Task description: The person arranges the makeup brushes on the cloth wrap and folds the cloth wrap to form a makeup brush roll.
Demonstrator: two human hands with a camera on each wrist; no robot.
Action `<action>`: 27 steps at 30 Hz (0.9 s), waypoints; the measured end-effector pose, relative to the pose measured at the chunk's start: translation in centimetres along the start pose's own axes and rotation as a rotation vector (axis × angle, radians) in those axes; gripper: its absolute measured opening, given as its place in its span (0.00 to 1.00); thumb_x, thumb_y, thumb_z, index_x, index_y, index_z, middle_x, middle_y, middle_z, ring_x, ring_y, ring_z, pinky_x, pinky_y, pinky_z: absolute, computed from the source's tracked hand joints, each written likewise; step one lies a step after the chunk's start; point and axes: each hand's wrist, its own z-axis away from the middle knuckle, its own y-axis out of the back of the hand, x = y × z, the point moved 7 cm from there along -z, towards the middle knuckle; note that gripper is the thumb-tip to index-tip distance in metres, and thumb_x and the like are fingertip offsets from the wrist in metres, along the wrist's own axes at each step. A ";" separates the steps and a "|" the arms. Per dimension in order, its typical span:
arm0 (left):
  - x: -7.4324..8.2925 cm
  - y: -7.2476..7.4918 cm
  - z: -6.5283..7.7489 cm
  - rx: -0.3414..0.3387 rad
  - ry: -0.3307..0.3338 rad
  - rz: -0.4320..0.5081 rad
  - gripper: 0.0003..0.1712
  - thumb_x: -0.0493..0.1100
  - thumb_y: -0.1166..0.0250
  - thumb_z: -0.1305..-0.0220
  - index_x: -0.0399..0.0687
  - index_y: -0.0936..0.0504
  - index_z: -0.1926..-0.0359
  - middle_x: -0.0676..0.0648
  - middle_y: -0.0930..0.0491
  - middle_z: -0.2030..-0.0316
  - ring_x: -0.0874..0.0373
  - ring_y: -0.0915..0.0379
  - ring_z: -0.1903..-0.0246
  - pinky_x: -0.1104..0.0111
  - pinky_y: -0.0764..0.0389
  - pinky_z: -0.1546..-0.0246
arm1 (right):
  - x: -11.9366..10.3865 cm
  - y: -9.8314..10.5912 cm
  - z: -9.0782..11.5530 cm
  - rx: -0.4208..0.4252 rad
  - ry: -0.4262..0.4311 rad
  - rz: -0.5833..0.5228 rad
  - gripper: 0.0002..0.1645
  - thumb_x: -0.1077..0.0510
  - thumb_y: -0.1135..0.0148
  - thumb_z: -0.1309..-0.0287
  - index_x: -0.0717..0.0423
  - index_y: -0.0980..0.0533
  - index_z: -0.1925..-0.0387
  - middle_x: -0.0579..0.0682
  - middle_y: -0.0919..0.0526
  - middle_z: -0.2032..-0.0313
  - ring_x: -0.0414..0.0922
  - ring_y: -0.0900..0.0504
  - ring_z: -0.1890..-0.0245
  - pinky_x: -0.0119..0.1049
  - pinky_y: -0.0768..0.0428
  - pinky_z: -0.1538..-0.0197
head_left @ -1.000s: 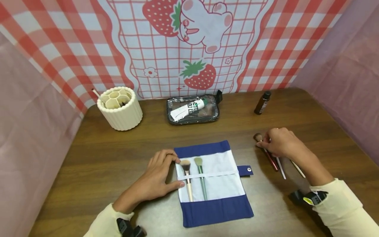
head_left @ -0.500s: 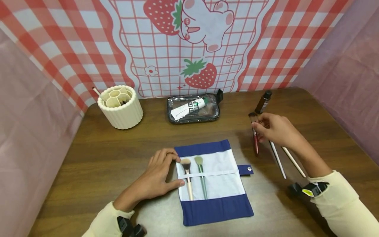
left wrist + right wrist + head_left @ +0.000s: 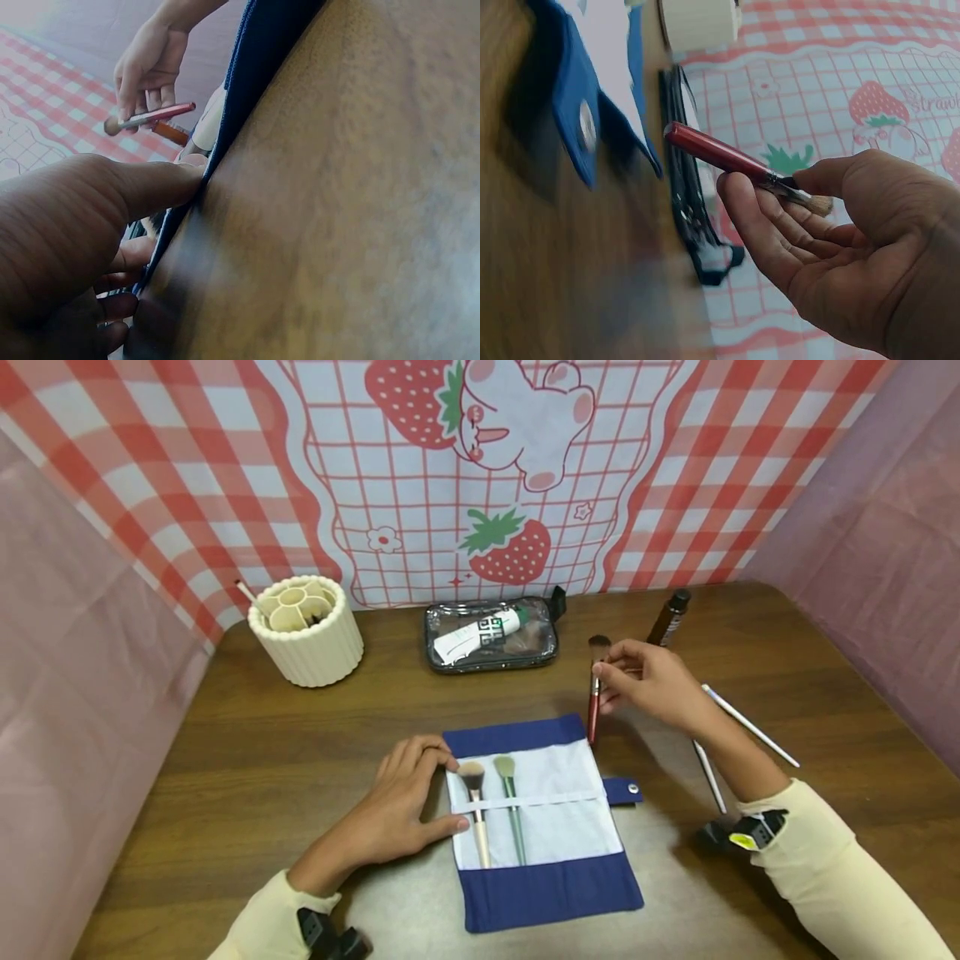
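Note:
My right hand [image 3: 656, 685] pinches a red-handled makeup brush [image 3: 720, 154] near its metal collar, bristles up, above the table by the brush roll's far right corner. The blue and white brush roll [image 3: 555, 893] lies unrolled in front of me. Under its white elastic strap sit a brush with a pale handle [image 3: 482, 843] and a green makeup brush [image 3: 515, 827]. My left hand [image 3: 397, 806] rests on the roll's left edge, thumb and fingertips touching the cloth. In the left wrist view the left thumb [image 3: 161, 187] presses at the cloth's edge.
Two thin white-handled tools [image 3: 750, 724] lie right of the roll, one partly under my right forearm. A dark bottle [image 3: 670, 617] stands behind my right hand. At the back are a clear pouch [image 3: 536, 647] with a white tube and a cream ribbed holder [image 3: 311, 647].
My right hand has lifted the red brush from the table and carried it left towards the roll. One thin white tool has shifted right. The left hand stays put.

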 end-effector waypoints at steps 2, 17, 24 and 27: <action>0.0 0.0 0.0 -0.004 0.002 0.002 0.36 0.66 0.33 0.53 0.53 0.33 0.48 0.52 0.41 0.44 0.56 0.50 0.43 0.56 0.46 0.44 | 0.1 -1.1 -0.2 -0.043 -0.006 -0.087 0.25 0.53 0.42 0.40 0.67 0.36 0.49 0.64 0.21 0.62 0.57 0.17 0.72 0.51 0.21 0.67; 0.1 0.0 0.1 0.014 -0.018 0.008 0.36 0.65 0.33 0.52 0.52 0.33 0.49 0.52 0.41 0.44 0.54 0.49 0.43 0.55 0.45 0.46 | 0.9 -6.9 -0.5 -0.220 -0.082 -0.316 0.28 0.62 0.46 0.37 0.60 0.46 0.40 0.67 0.24 0.57 0.61 0.19 0.69 0.50 0.21 0.66; -0.1 -0.1 0.0 0.007 -0.001 0.000 0.36 0.66 0.33 0.53 0.54 0.33 0.49 0.52 0.41 0.44 0.56 0.50 0.43 0.56 0.45 0.45 | 0.7 -8.8 0.0 -0.286 -0.084 -0.332 0.24 0.63 0.46 0.38 0.60 0.43 0.43 0.67 0.23 0.60 0.63 0.19 0.70 0.51 0.21 0.67; -0.1 -0.1 0.0 0.004 0.003 0.000 0.36 0.66 0.33 0.53 0.54 0.33 0.48 0.52 0.41 0.44 0.56 0.50 0.43 0.56 0.45 0.45 | 0.7 -9.4 0.1 -0.313 -0.067 -0.315 0.23 0.63 0.45 0.38 0.62 0.41 0.45 0.66 0.22 0.63 0.62 0.19 0.71 0.50 0.21 0.68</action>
